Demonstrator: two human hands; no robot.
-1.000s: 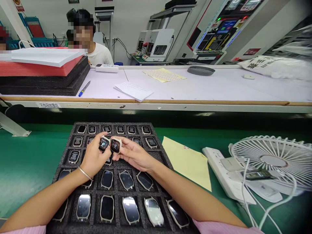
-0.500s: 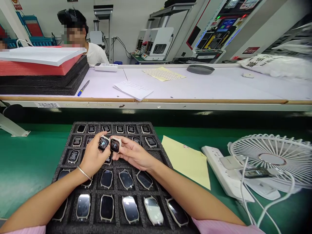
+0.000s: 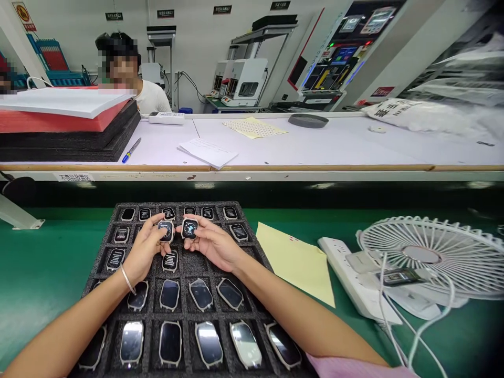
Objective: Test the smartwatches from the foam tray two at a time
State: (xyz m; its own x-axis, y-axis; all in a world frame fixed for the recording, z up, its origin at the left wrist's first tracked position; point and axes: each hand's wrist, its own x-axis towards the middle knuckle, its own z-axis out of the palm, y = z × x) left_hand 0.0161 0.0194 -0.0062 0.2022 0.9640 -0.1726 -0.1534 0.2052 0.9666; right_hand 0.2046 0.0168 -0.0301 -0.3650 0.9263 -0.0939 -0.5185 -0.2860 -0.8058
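My left hand (image 3: pixel 146 245) is closed around a smartwatch (image 3: pixel 165 231) without a strap, its thumb lying on the lit screen. In my right hand (image 3: pixel 214 242) is a second smartwatch (image 3: pixel 190 229), its screen also lit and the thumb at its lower edge. The two watches are side by side, a small gap apart, above the far part of a black foam tray (image 3: pixel 185 311). Strapless watches fill many of the tray's compartments. Several in the far rows show white text, such as one watch (image 3: pixel 170 260) below my left hand; nearer ones have dark screens. My hands and forearms hide some compartments.
Right of the tray lies a yellow sheet (image 3: pixel 295 262), then a white power strip (image 3: pixel 358 281) and a white fan (image 3: pixel 421 254) with cables. A raised white shelf (image 3: pixel 268 149) holds papers, a pen (image 3: pixel 131 150) and stacked foam (image 3: pixel 71 139). A person (image 3: pixel 151 97) sits behind it.
The two watches have moved apart and their screens now face me more squarely. My left thumb has come onto its watch's screen. The view has shifted slightly.
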